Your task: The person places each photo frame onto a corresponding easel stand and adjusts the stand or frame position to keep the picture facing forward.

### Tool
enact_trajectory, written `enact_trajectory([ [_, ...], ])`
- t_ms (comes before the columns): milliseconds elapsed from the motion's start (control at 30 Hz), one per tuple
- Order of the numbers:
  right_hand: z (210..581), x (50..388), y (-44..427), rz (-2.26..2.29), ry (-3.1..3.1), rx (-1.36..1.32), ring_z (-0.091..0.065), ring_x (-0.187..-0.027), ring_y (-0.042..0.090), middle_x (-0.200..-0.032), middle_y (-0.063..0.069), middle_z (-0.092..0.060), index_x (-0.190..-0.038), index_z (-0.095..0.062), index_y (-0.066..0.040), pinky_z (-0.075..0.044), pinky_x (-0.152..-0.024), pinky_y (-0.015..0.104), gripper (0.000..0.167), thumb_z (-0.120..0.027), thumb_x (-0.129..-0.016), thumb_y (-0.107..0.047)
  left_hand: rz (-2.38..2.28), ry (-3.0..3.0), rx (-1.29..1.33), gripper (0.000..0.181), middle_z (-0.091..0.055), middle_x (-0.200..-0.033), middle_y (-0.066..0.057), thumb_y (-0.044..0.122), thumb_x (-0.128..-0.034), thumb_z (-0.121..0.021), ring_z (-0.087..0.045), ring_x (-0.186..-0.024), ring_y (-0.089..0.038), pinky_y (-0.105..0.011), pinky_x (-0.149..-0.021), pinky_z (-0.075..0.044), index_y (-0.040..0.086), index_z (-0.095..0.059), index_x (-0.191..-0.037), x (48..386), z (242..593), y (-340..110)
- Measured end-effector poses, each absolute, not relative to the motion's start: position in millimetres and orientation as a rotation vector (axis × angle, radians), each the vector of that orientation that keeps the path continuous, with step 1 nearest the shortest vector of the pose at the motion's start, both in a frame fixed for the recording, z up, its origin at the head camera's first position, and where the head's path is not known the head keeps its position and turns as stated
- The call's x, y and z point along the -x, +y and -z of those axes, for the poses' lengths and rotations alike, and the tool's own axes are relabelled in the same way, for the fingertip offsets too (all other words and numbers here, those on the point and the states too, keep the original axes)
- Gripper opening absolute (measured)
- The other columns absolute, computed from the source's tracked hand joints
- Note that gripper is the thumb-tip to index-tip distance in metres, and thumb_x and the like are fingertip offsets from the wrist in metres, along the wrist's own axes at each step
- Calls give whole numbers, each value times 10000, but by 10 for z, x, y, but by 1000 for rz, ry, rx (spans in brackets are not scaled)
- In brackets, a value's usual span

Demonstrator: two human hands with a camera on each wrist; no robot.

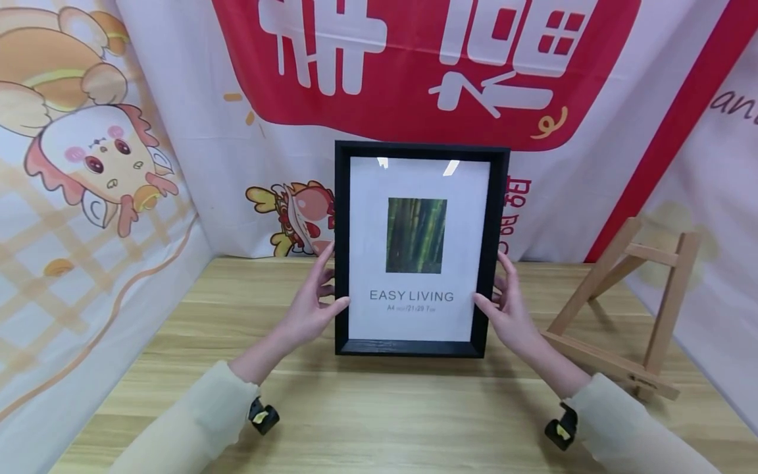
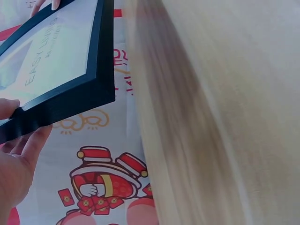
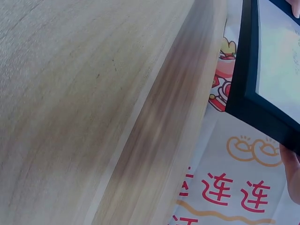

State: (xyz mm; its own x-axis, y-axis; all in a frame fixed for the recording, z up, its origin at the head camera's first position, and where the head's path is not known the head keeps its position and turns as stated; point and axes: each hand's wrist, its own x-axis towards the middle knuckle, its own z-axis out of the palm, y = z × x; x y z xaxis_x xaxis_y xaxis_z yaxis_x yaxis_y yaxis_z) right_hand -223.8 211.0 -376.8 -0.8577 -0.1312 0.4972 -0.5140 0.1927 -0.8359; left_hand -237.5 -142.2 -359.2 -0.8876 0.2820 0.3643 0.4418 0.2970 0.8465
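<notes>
Frame (image 1: 418, 247) stands upright between both hands in my head view, the left hand (image 1: 314, 299) gripping its left side, the right hand (image 1: 509, 306) its right. On my left-wrist feed, the left hand grasps its black border, apart from the table (image 2: 211, 140). On my right-wrist feed, the right hand, partly cut off, holds its near side

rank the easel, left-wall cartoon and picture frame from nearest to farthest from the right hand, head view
1. Picture frame: held by the right hand, on its left.
2. Easel: off to its right.
3. Left-wall cartoon: far left.
</notes>
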Motion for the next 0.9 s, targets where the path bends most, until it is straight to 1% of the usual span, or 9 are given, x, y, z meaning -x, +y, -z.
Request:
enact_trajectory([
  [33,3775,2240,2108,-1709,-2138,-618,-604,-964,68,-1271,326,-474,-1549,-60,-137,-541,-760,192,807,-529,-940,108,1637,-2416,677,923,-209,-1575,-109,-15,-899,-656,-491,-1194,-412,-495,-870,-531,325,-115,-1565,2353,3544,-1403],
  [100,3777,2246,2105,-1706,-2114,-625,-604,-964,68,-1285,322,-464,-1547,-64,-135,-542,-758,192,807,-523,-935,123,1633,-2428,676,906,-195,-1579,-125,-29,-904,-641,-476,-1207,-425,-516,-886,-518,270,-107,-1572,2305,3447,-1366],
  [133,3778,2250,2103,-1698,-2102,-628,-601,-967,69,-1288,320,-464,-1546,-73,-131,-542,-757,189,809,-524,-929,134,1631,-2429,679,897,-202,-1573,-146,-41,-905,-632,-473,-1210,-433,-525,-891,-513,241,-104,-1573,2280,3402,-1349],
  [200,3773,2259,2101,-1687,-2082,-635,-601,-963,74,-1294,314,-463,-1544,-82,-124,-540,-752,186,811,-524,-921,150,1626,-2431,685,880,-268,-1529,-212,-63,-907,-613,-488,-1183,-448,-535,-884,-515,203,-101,-1573,2232,3308,-1317],
  [300,3743,2265,2100,-1685,-2072,-628,-599,-958,84,-1290,304,-470,-1547,-90,-132,-536,-752,182,812,-521,-921,152,1623,-2408,713,878,-369,-1447,-255,-69,-908,-607,-517,-1136,-436,-526,-870,-523,208,-105,-1572,2224,3261,-1301],
  [400,3716,2269,2105,-1693,-2080,-610,-596,-958,85,-1288,296,-472,-1547,-93,-140,-532,-757,178,806,-520,-925,144,1617,-2402,722,882,-401,-1413,-262,-70,-906,-608,-516,-1131,-416,-514,-878,-521,212,-103,-1571,2242,3259,-1296],
  [700,3699,2263,2138,-1700,-2100,-591,-592,-978,86,-1298,282,-471,-1547,-95,-164,-537,-772,186,802,-527,-935,121,1601,-2437,698,879,-344,-1465,-247,-58,-912,-607,-494,-1178,-438,-531,-899,-508,225,-98,-1570,2252,3253,-1267],
  [800,3694,2263,2151,-1690,-2098,-588,-594,-972,82,-1294,284,-477,-1545,-97,-158,-537,-766,184,794,-530,-938,114,1598,-2431,704,897,-311,-1495,-219,-55,-908,-618,-486,-1193,-433,-534,-896,-509,250,-96,-1570,2329,3321,-1272],
  [900,3666,2248,2174,-1666,-2099,-583,-593,-965,77,-1287,289,-483,-1543,-94,-150,-536,-762,179,791,-530,-938,112,1570,-2407,730,926,-270,-1533,-169,-47,-899,-638,-459,-1239,-410,-525,-933,-490,285,-92,-1568,2433,3406,-1268],
])
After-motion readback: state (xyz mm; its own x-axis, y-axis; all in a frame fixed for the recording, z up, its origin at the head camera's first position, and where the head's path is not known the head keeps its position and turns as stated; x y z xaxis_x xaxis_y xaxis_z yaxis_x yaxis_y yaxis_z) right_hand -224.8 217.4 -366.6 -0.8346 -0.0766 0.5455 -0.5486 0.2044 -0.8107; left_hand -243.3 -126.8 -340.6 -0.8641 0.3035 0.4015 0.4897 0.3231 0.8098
